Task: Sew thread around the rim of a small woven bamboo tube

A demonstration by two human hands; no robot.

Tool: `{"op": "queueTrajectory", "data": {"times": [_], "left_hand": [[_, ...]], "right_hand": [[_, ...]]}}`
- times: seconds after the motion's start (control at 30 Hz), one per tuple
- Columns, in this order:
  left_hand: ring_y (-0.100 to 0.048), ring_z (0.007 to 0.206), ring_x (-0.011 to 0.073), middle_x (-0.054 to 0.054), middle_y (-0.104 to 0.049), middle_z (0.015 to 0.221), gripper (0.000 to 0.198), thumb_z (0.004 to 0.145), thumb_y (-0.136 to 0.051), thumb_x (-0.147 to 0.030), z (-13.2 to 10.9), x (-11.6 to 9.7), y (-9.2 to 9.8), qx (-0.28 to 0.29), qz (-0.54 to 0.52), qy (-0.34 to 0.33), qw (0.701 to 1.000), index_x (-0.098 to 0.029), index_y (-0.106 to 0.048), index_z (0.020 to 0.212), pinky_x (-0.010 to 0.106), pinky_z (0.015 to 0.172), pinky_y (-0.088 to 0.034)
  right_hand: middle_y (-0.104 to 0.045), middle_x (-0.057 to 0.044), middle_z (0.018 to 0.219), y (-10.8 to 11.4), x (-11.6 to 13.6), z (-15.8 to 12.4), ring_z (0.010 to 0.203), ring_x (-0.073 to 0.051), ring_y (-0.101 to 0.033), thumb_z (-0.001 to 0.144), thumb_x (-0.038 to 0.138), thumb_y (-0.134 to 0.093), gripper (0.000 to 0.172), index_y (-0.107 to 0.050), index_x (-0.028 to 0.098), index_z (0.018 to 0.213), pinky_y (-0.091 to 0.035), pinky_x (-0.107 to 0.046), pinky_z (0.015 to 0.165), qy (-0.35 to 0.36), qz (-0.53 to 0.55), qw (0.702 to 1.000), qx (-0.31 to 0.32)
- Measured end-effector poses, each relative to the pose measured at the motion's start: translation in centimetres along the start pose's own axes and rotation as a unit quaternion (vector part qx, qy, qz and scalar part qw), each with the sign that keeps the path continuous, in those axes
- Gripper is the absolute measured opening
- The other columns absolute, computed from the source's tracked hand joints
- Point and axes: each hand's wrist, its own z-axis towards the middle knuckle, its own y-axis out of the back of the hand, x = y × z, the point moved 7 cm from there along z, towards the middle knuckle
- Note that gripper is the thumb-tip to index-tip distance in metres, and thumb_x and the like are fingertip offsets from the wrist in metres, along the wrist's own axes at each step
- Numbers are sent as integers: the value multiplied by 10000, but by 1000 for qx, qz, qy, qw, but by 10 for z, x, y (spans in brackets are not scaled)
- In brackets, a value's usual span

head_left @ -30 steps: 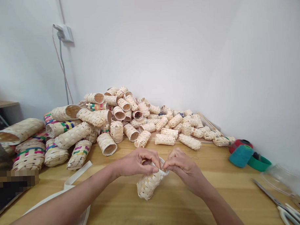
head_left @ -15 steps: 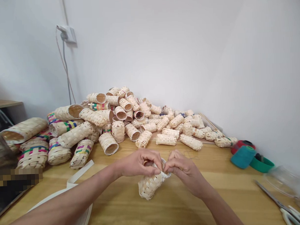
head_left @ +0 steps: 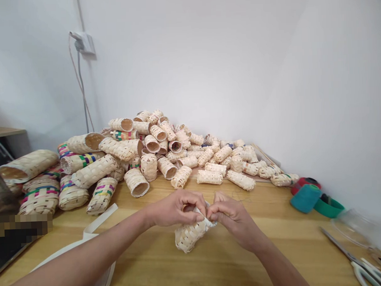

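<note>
A small woven basket (head_left: 189, 236) of pale strips is tilted above the wooden table, its mouth up and to the right. My left hand (head_left: 185, 206) grips the basket near its rim, thumb on the outside and fingers curled over the opening. At the rim's white edging, my right hand (head_left: 228, 211) is pinched closed beside the left fingertips. Whether a needle or thread sits in that pinch is too small to make out. The inside of the basket is mostly hidden by my fingers.
Behind my hands lies a heap of woven baskets (head_left: 149, 166), some with coloured bands. White strip (head_left: 101, 219) curls under my left forearm. To the right are scissors (head_left: 342, 246), a teal thread cone (head_left: 305, 198), a green ring (head_left: 329, 208) and a clear plastic container (head_left: 352, 227).
The view has shifted slightly. Both hands stay at the basket's rim, with the right fingers turned a little in their pinch.
</note>
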Motion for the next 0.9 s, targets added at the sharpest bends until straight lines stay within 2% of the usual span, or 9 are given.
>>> {"op": "queueTrajectory", "data": {"times": [0.13,0.23,0.4,0.53,0.7,0.83,0.9], "left_hand": [[-464,678,104,25,-558,776,216,821,-589,-335,2,5,1,-20,-15,16,1000,-123,-611,785,211,614,-354],[-484,698,113,27,-563,781,239,814,-594,-358,2,10,4,-36,-18,33,999,-121,-605,785,221,635,-370],[-500,709,121,35,-573,800,257,812,-598,-380,1,14,6,-32,-31,39,998,-124,-616,809,228,636,-383],[-514,734,130,48,-585,827,224,809,-606,-348,1,11,5,-20,-41,33,998,-124,-620,811,237,661,-390],[-451,654,103,11,-537,750,211,803,-600,-335,2,7,1,-30,-30,45,998,-124,-597,788,211,597,-345],[-375,588,87,-19,-469,684,257,795,-595,-382,3,15,0,-48,-18,71,996,-126,-579,785,205,539,-287],[-349,566,84,-33,-431,645,295,795,-585,-423,2,21,2,-67,-24,87,994,-127,-575,798,205,519,-266]], "right_hand": [[-440,12,668,-1,-2,0,681,-139,-466,918,387,-483,306,-636,207,722,-363,-258,632,-16,2,1000,-12],[-494,5,702,0,-8,0,704,-145,-498,899,371,-521,252,-654,217,751,-390,-266,663,-44,16,999,-25],[-588,-10,813,4,-17,1,795,-163,-539,897,302,-517,165,-656,225,853,-402,-293,756,-61,41,997,-1],[-572,8,779,8,-26,0,762,-153,-519,861,299,-557,108,-586,204,819,-394,-276,729,-103,61,993,-24],[-531,19,753,2,-20,-2,725,-139,-483,854,321,-569,182,-485,192,756,-382,-256,678,-100,118,988,-21],[-554,11,778,3,-11,-3,758,-154,-509,882,280,-537,112,-537,205,800,-388,-275,701,-84,34,996,-24],[-582,-4,829,6,-4,-3,800,-171,-524,915,253,-479,108,-578,224,883,-391,-300,727,-41,-47,997,-39]]}}
